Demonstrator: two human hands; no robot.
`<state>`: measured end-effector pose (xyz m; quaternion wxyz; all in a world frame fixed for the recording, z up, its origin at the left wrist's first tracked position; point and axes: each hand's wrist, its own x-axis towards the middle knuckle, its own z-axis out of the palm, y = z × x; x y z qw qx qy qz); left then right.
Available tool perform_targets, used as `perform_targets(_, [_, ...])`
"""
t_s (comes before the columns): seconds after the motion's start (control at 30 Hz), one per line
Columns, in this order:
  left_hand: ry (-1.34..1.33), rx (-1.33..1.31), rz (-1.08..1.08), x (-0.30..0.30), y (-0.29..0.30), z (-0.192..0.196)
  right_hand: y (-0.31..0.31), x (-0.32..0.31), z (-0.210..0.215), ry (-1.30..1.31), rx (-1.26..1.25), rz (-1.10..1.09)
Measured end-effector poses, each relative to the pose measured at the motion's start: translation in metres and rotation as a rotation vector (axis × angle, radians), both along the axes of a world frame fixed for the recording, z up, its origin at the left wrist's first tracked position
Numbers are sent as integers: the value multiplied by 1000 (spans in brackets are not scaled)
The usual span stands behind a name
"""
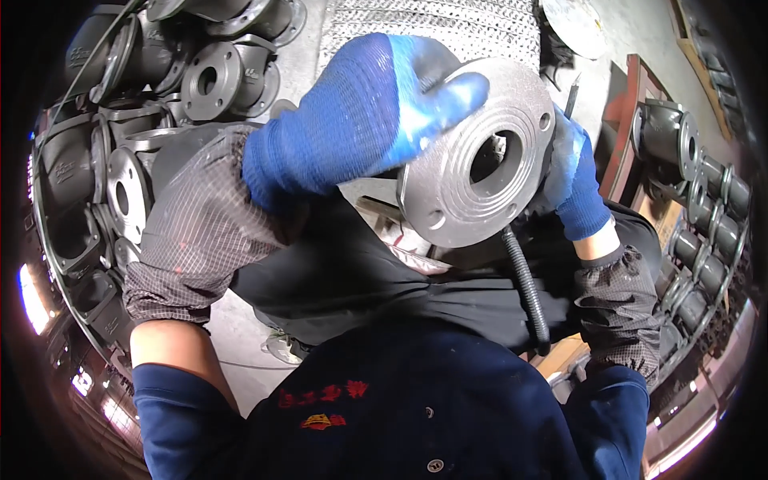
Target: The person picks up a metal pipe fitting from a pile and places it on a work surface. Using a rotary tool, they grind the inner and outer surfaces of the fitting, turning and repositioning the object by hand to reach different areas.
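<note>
A grey metal flanged valve body (448,180) is raised in front of me, its round flange facing up toward me. The flange has a central bore, ring grooves and bolt holes. My left hand (408,100), in a blue coated glove, grips its upper left, with the thumb lying over the flange rim. On the other side my right hand (570,172), gloved in blue too, closes round the right edge; its fingers are mostly hidden behind the part. Below the flange, a dark ribbed hose or rod (526,288) slants down over my lap.
Several dark valve bodies (212,80) are piled at the left. More stand in rows at the right (668,140), beside a reddish-brown metal frame (628,128). A patterned metal mat (436,20) lies ahead, near a pale round disc (574,26). A pen-like tool (573,94) is beyond my right hand.
</note>
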<state>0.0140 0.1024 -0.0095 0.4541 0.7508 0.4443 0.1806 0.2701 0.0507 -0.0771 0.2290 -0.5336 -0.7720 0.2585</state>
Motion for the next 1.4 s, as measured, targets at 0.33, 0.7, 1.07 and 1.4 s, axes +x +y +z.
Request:
perform_targets(0.33, [-115,-263,222,-13,-19,-2,8,-7,51,187,-73,-183])
perform_targets(0.7, [-313,-300,262,-53,-22,-64,0,-15,63,141,276,-56])
perform_targets(1.07, [-264,-267,390,-54,2,-66,8,-36,71,294,251,-110])
perform_targets(1.4, [-236,-264,255,-48,-20,-54,11,-23,70,128,115,-225])
